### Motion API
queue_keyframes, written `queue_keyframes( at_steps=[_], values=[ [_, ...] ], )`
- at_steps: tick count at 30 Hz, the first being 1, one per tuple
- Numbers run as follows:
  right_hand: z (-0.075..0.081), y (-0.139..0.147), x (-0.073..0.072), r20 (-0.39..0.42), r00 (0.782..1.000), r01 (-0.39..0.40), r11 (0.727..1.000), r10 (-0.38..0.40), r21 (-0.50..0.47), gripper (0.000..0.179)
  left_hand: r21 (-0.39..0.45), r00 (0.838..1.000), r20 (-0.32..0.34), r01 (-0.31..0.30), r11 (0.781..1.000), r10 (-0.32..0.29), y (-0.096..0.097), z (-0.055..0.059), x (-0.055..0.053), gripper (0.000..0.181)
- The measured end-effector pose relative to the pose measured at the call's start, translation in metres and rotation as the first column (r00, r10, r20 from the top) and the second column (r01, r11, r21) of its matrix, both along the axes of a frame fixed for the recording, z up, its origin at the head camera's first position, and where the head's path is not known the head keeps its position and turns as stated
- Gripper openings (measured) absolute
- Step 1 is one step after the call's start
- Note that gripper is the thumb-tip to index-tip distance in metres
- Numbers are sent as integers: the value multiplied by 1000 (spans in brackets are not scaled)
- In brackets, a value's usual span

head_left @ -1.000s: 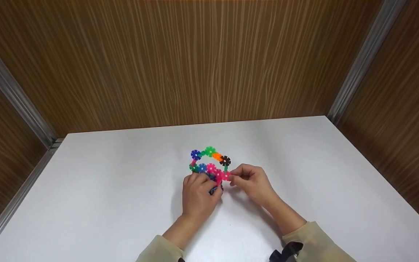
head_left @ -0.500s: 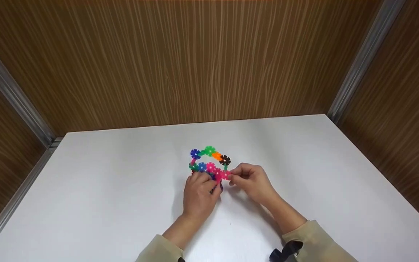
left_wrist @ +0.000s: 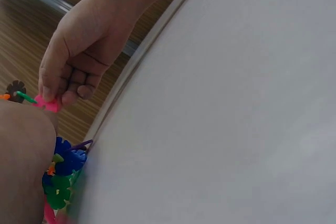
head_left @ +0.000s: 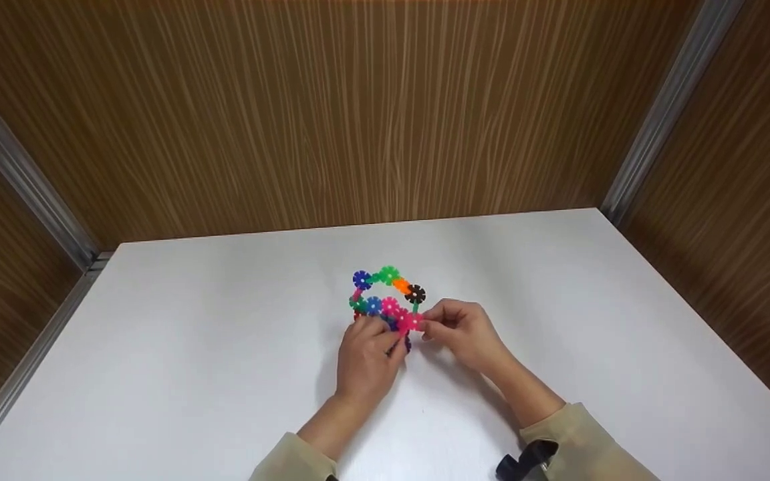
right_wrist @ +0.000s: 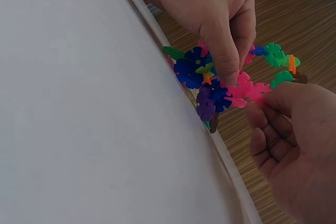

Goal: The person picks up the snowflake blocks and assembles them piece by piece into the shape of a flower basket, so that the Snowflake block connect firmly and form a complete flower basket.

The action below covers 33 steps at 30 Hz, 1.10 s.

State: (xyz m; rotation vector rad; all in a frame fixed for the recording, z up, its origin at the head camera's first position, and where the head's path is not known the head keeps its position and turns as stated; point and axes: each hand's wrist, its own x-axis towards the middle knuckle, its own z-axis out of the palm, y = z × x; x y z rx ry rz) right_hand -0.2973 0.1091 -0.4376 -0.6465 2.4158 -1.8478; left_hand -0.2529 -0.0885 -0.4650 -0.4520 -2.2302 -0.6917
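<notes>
Interlocking plastic snowflake discs are joined into a many-coloured build, with an arched loop topped by a bright green disc. My left hand grips the build from above at its near side and hides much of its lower body. Between thumb and index finger, my right hand pinches a pink disc at the right end, below the dark brown disc. In the right wrist view, a purple disc and a blue disc show on the lower body. The left wrist view shows a green disc beneath my left hand.
The build is over the middle of a white table. Wood-grain panels stand behind and at both sides, with metal strips at the corners. A black device is strapped at the right sleeve.
The loop of discs has shifted very slightly to the right. Both hands keep their hold in almost the same places.
</notes>
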Motion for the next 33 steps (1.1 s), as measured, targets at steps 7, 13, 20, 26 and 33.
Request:
queue_keyframes(
  at_steps=[7, 13, 20, 26, 33],
  values=[
    [0, 0, 0, -9, 1000, 10, 1000, -10, -28, 9, 2, 1000, 29, -1, 1000, 1, 1, 2, 2, 9],
    [0, -1, 1, -10, 1000, 1, 998, -1, -57, 8, 1, 997, 76, -21, 1000, 21, 1, 4, 5, 12],
    [2, 4, -2, -5, 1000, 25, 999, -25, -45, 11, -65, 995, 73, -62, 996, 67, 3, 6, 4, 20],
    [2, 8, 0, -18, 1000, 10, 999, -10, -40, 10, -90, 996, 42, -73, 993, 77, 10, 6, 0, 16],
    [1, 9, 3, -17, 999, 28, 999, -28, -26, 5, -115, 994, 52, -84, 990, 91, 19, 8, 0, 16]
  ],
)
